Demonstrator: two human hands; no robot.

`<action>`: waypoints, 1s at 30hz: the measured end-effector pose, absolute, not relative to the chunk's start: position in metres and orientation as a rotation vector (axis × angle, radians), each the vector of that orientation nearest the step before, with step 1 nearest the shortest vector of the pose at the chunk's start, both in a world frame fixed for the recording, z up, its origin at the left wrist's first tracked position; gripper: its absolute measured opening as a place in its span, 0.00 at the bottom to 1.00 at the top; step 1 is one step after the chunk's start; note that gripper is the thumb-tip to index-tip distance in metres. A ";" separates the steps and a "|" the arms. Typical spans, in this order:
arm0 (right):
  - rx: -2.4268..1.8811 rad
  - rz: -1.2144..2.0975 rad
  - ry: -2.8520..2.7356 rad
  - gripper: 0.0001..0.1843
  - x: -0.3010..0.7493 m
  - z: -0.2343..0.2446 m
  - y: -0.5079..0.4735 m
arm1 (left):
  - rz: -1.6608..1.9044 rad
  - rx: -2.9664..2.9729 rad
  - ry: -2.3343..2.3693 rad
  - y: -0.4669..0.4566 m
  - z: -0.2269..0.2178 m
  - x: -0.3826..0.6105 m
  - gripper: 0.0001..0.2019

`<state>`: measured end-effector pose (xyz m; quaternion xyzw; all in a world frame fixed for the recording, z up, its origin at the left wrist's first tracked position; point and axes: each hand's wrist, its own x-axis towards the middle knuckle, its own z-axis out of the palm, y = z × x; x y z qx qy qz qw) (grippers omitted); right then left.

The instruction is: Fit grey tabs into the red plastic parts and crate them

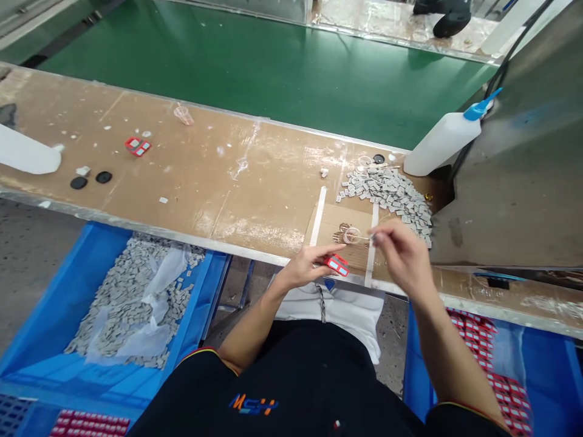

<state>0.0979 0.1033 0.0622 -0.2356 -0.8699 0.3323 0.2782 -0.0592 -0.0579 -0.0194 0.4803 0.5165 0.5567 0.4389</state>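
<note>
Near the table's front edge, my left hand is closed on a small red plastic piece with pale window-like patches, pinched between thumb and fingers. My right hand pinches a thin pale stick. Its tip reaches left to a small clear cup, though I cannot tell if it is inside. The cup stands on a cardboard sheet bordered by white strips, with dark marks beside the cup. Just beyond my right hand lies a heap of small grey tiles.
Behind the heap leans a white bottle with a blue nozzle. Another red piece and black discs lie at left. Beyond the table runs a green belt. Blue bins flank me below; a metal panel stands at right.
</note>
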 end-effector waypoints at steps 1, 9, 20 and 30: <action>-0.591 0.969 -2.335 0.11 0.103 0.061 0.089 | 1.381 1.142 1.268 -0.058 -0.019 -0.059 0.25; -0.613 1.199 -2.265 0.08 0.104 0.022 0.056 | 1.380 1.040 1.244 -0.057 -0.018 -0.057 0.13; -0.707 1.107 -2.221 0.09 0.105 0.008 0.044 | 1.353 1.193 1.349 -0.058 -0.022 -0.056 0.12; -0.586 1.128 -2.228 0.15 0.113 0.007 0.036 | 1.333 1.301 1.470 -0.063 -0.028 -0.055 0.09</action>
